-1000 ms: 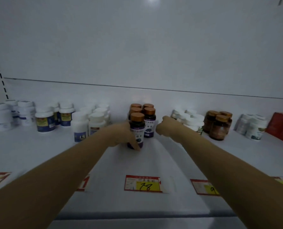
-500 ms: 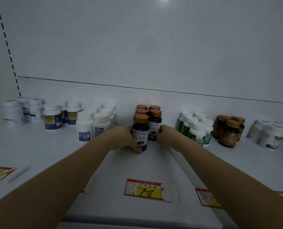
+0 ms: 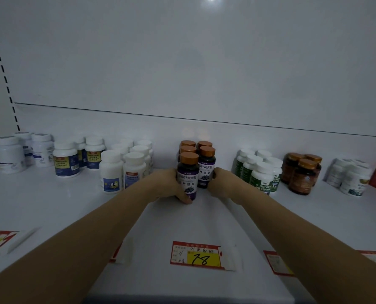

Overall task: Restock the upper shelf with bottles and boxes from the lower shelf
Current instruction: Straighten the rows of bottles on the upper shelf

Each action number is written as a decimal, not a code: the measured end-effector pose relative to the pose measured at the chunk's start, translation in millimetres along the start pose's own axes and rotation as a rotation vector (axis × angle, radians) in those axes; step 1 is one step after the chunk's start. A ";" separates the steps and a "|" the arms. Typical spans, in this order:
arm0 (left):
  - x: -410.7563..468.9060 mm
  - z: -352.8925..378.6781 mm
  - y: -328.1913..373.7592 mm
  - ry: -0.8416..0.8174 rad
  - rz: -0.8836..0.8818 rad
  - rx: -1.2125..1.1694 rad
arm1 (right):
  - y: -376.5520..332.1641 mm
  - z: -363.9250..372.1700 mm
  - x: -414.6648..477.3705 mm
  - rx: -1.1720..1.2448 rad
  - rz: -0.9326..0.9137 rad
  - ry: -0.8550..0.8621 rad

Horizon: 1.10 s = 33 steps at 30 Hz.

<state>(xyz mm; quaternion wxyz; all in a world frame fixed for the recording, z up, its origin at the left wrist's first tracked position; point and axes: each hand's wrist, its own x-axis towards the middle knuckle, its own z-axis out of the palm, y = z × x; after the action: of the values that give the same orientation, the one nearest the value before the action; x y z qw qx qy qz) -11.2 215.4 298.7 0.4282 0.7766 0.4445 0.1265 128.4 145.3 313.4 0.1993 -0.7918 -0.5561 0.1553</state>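
Left hand (image 3: 168, 185): fingers curled round the front purple-label bottle (image 3: 187, 178) on the shelf (image 3: 51, 205). Right hand (image 3: 223, 186) touched the neighbouring bottle (image 3: 206, 170); its fingers' hold could not be determined.

Bare white shelf surface (image 3: 51, 205) lies open at the near front; white plastic bottles (image 3: 122, 170) stand close left, green-labelled white bottles (image 3: 261, 178) close right of the dark copper-capped bottles (image 3: 195, 170)
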 end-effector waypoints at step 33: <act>-5.5 -3.1 1.8 -0.013 -0.015 -0.095 | 2.4 7.5 6.2 -0.124 0.001 0.033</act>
<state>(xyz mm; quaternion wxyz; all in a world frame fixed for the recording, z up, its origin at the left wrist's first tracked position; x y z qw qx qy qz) -15.1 212.3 303.0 0.4686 0.7528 0.4410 0.1391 128.9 151.5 305.6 0.1590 -0.8054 -0.5608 0.1074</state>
